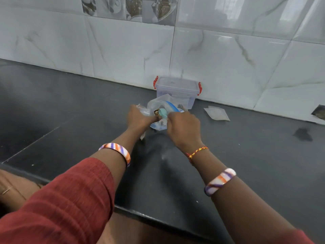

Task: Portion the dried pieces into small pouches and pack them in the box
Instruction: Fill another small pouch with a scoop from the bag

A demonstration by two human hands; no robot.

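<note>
A clear plastic box (pixel 177 89) with red latches and its lid on stands against the tiled wall. In front of it lies a crumpled clear zip bag (pixel 162 103) with a blue seal strip. My left hand (pixel 139 118) holds a small clear pouch (pixel 143 110) at the bag's left side. My right hand (pixel 183 127) grips a teal scoop (pixel 163 113) carrying brown dried pieces (pixel 156 112) at the pouch's mouth. Another small flat pouch (pixel 217 113) lies on the counter to the right of the box.
The dark stone counter (pixel 70 111) runs left and right, with its front edge near my body. A dark smudge (pixel 303 134) marks the counter at the right. White marbled tiles (pixel 123 50) back the counter.
</note>
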